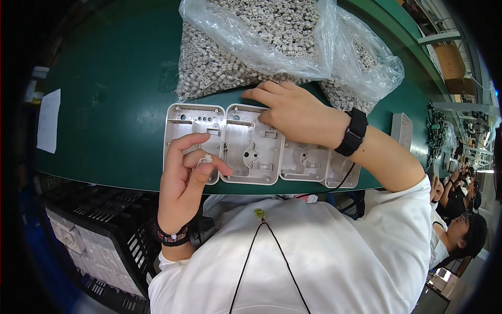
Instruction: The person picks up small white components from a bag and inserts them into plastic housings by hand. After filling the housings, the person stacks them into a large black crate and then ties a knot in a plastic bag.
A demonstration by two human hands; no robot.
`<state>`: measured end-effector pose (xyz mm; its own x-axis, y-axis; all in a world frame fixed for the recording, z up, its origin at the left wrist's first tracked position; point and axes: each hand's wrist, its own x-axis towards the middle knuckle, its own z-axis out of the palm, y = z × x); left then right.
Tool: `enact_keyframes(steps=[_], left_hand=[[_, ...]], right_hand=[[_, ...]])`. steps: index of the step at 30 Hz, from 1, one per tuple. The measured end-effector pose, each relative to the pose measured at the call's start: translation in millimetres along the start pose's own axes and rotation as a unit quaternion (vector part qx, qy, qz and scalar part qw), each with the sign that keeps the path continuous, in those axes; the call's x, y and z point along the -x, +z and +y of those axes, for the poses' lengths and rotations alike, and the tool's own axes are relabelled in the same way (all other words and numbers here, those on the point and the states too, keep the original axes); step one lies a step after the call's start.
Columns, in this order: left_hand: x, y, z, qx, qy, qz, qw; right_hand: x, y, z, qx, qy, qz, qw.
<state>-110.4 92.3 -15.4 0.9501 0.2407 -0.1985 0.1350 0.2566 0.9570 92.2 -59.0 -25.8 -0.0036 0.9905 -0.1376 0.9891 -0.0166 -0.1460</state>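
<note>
My left hand [183, 175] pinches a small white plastic piece [205, 160] between thumb and fingers, over the leftmost light-grey plastic housing [172, 119]. My right hand [293, 112] reaches across from the right with its fingers spread. Its thumb comes down at the upper right of the second housing [238, 165], while the fingers extend past that housing's far edge. Whatever lies under the right palm is hidden. Two more housings, a third [293, 166] and a fourth [339, 178], continue the row to the right, partly covered by my right forearm.
Clear plastic bags [246, 47] full of small light-grey pieces lie beyond the housings on the green table [120, 73]. A paper sheet [48, 121] rests at the far left. Below the table edge stands a black crate [112, 230] with white parts. Several people sit at the right.
</note>
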Motion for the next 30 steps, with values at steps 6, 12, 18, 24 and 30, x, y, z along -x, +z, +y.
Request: enact_keyframes(steps=[6,12,18,24,30], left_hand=[[2,-7,-9,0.012,0.024,0.0,1.0],[3,-12,-11,0.106,0.019,0.002,0.994],[-4,-8,-19,0.284,0.065,-0.013,0.956],[-7,-5,-13,0.331,-0.135,0.078,0.93],[-16,-19,-44,0.475,-0.073,-0.228,0.847]], right_hand=[[-5,-10,-6,-0.108,-0.002,0.092,0.99],[-29,-43,-63,-0.317,-0.027,0.188,0.929],[-52,-27,-77,-0.376,-0.035,0.26,0.888],[-62,-24,-80,-0.288,-0.043,0.294,0.91],[-64,-28,-76,-0.213,-0.057,0.313,0.924]])
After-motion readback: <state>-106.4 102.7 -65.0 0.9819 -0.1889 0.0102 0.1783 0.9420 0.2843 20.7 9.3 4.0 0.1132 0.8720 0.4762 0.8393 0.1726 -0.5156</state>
